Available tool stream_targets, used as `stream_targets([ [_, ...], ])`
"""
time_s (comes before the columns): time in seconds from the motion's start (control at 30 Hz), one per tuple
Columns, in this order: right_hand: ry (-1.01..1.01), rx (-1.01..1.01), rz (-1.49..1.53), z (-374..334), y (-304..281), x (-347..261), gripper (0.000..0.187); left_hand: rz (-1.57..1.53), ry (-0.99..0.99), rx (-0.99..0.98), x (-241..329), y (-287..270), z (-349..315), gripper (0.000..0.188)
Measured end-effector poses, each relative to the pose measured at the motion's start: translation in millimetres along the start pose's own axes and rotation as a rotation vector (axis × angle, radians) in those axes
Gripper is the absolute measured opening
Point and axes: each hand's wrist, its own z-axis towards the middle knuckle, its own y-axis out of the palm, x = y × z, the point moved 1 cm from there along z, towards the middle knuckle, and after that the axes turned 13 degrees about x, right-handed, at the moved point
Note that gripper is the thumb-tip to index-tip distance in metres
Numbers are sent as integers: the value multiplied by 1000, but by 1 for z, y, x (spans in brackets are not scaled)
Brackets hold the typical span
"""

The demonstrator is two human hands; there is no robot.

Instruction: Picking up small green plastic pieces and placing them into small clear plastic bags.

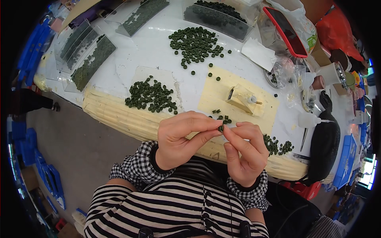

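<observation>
My left hand (pixel 180 137) and my right hand (pixel 248 152) meet fingertip to fingertip over the table's padded front edge. Pinched between them is a small dark green round piece (pixel 221 128), mostly covered by my fingers. Just beyond my fingertips, a few more such pieces (pixel 226 120) lie on a yellow sheet (pixel 208 93). On that sheet stands a small yellowish block with a white nozzle-like top (pixel 245 100). Loose heaps of the same pieces lie to the left (pixel 149 95), farther back (pixel 194 43) and right of my right hand (pixel 279 146).
Clear trays of dark green pieces (pixel 93 65) stand at the back left, another tray (pixel 216 20) at the back. A red-cased phone (pixel 285 31) leans at the back right. White tissue (pixel 258 54), a squeeze bottle (pixel 309 119) and a black pouch (pixel 325 142) lie on the right.
</observation>
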Motion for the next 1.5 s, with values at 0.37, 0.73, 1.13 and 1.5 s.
stream_targets([
  [0.37, 11, -15, 41, 0, -2, 3, 29, 57, 78, -58, 1, -2, 2, 25],
  [0.73, 15, -4, 43, 0, -2, 4, 29, 21, -1, -42, 3, 0, 4, 23],
  [1.13, 59, 80, -61, 2, -15, 0, 29, 421, 125, -164, -6, -14, 32, 16],
  [1.5, 141, 150, -90, -5, -22, 0, 28, 542, 79, -260, -8, -21, 43, 22],
])
